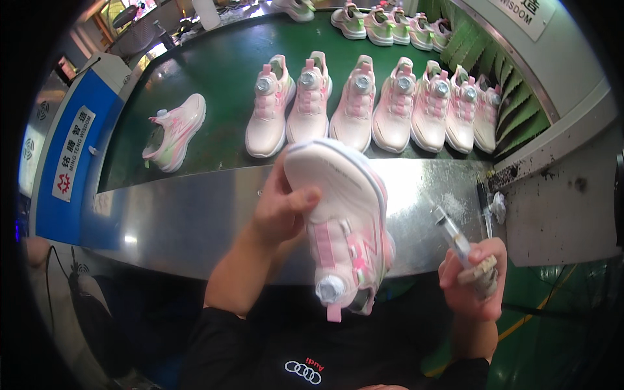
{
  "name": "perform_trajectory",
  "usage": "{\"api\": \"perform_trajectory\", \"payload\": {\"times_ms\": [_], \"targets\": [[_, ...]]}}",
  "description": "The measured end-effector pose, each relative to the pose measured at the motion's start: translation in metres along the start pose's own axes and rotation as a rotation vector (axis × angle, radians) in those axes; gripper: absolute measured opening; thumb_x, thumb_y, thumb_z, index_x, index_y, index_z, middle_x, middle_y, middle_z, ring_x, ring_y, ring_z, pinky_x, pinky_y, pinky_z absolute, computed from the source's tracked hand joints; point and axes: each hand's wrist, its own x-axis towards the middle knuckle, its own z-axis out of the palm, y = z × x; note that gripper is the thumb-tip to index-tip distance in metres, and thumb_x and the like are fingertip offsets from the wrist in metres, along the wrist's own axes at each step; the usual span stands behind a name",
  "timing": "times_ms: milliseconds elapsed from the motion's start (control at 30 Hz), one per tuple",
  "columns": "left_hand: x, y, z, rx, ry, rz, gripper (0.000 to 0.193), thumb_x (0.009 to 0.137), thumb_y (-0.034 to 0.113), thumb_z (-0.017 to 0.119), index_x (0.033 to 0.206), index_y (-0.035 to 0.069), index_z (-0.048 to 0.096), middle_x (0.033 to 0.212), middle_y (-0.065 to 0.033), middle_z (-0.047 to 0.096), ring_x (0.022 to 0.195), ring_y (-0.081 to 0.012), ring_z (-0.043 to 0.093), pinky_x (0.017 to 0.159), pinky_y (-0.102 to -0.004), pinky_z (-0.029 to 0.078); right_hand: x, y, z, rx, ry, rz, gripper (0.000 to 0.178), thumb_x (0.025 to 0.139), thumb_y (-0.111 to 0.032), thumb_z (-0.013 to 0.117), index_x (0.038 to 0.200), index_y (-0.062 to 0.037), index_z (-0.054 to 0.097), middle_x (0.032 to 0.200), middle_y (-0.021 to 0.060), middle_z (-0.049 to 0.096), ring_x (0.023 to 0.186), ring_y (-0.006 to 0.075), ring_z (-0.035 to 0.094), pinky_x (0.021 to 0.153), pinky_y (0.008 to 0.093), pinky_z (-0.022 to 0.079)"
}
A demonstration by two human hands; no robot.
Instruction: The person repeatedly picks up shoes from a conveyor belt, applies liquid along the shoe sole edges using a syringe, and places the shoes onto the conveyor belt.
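My left hand (276, 211) grips a pale pink sneaker (341, 188) by its toe, thumb on the upper. The shoe is tilted, toe up and away, with its pull tab and silver dial knob toward me. Over at the right, my right hand (469, 276) is closed around a clear syringe (454, 237) whose tip points up and to the left, apart from the sneaker. A whitish, crumpled-looking lump (482, 276) also sits in its fingers; I cannot make out what it is.
Beyond a metal ledge (175, 224), a row of matching sneakers (351, 107) stands on a green belt (221, 65). One sneaker (179, 133) lies apart at left; more (380, 29) stand far back. Green strip curtains (517, 97) hang at right, near a dark-handled tool (483, 201).
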Motion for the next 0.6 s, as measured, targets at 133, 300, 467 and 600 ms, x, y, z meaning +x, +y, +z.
{"api": "perform_trajectory", "payload": {"times_ms": [133, 300, 467, 600], "targets": [[-0.016, 0.002, 0.001, -0.084, -0.026, -0.012, 0.068, 0.064, 0.000, 0.073, 0.124, 0.006, 0.042, 0.110, -0.0079, 0.054, 0.104, -0.0185, 0.053, 0.091, -0.0334, 0.042, 0.015, -0.001, 0.021, 0.087, -0.199, -0.007, 0.073, 0.065, -0.044, 0.081, 0.109, 0.0030, 0.048, 0.076, 0.0196, 0.061, 0.060, 0.0223, 0.059, 0.052, 0.0285, 0.043], [-0.021, 0.001, -0.002, 0.045, -0.192, 0.081, 0.068, 0.063, -0.004, 0.074, 0.122, 0.009, 0.044, 0.111, -0.0043, 0.051, 0.105, -0.0156, 0.050, 0.088, -0.0317, 0.042, 0.027, -0.002, 0.048, 0.137, -0.238, 0.023, 0.062, 0.075, -0.057, 0.066, 0.103, -0.0023, 0.054, 0.066, 0.0177, 0.062, 0.053, 0.0195, 0.051, 0.051, 0.0301, 0.039], [-0.022, -0.001, -0.001, 0.120, -0.283, 0.129, 0.066, 0.062, -0.001, 0.074, 0.120, 0.007, 0.044, 0.112, -0.0122, 0.052, 0.104, -0.0212, 0.053, 0.088, -0.0353, 0.044, 0.031, 0.000, 0.058, 0.135, -0.221, 0.077, 0.061, 0.076, -0.056, 0.066, 0.100, -0.0015, 0.057, 0.069, 0.0185, 0.063, 0.058, 0.0211, 0.055, 0.056, 0.0316, 0.041], [-0.025, -0.003, 0.009, 0.043, -0.267, 0.158, 0.064, 0.060, 0.002, 0.074, 0.116, 0.004, 0.045, 0.110, -0.0211, 0.055, 0.104, -0.0279, 0.056, 0.087, -0.0397, 0.048, 0.030, 0.000, 0.058, 0.154, -0.206, 0.113, 0.061, 0.075, -0.054, 0.068, 0.101, 0.0002, 0.057, 0.071, 0.0185, 0.064, 0.062, 0.0230, 0.058, 0.059, 0.0331, 0.043]]}}
